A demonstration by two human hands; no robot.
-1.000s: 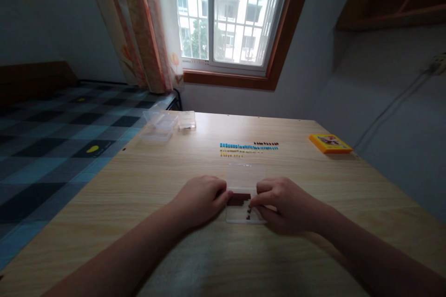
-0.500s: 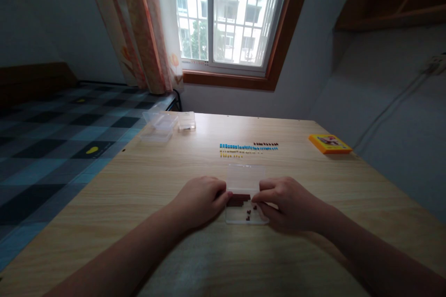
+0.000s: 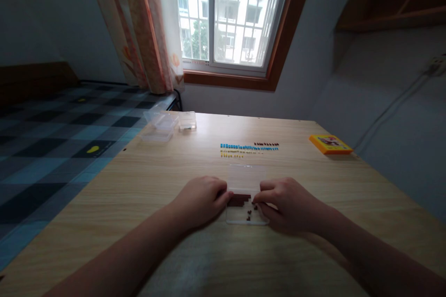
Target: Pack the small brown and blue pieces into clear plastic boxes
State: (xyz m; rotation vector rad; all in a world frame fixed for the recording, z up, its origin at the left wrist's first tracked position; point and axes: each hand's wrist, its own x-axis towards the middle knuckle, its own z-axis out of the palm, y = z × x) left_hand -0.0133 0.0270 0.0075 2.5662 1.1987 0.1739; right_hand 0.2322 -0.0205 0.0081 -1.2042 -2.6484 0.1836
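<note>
A clear plastic box (image 3: 239,222) lies open on the table, its lid (image 3: 246,174) folded back toward the far side. Dark brown bricks (image 3: 239,198) form tight rows inside the box, and several loose brown pieces (image 3: 249,212) are scattered to their right. My left hand (image 3: 202,198) has curled fingers and holds the left wall, its thumb tip over the end of the rows. From the right side, my right hand (image 3: 287,202) reaches in with thumb and index finger pinched at a small brown piece (image 3: 252,202), mostly hidden by the fingertips.
Beyond the box, small blue pieces (image 3: 240,147), yellow pieces (image 3: 230,154) and brown pieces (image 3: 266,144) stand in lines. Clear containers (image 3: 158,135) sit at the far left table corner. An orange-yellow box (image 3: 331,145) lies near the right edge. A checked bed (image 3: 69,148) adjoins the left.
Both hands keep almost the same place at the box. The whole view has shifted very slightly; the rows of pieces look unchanged.
</note>
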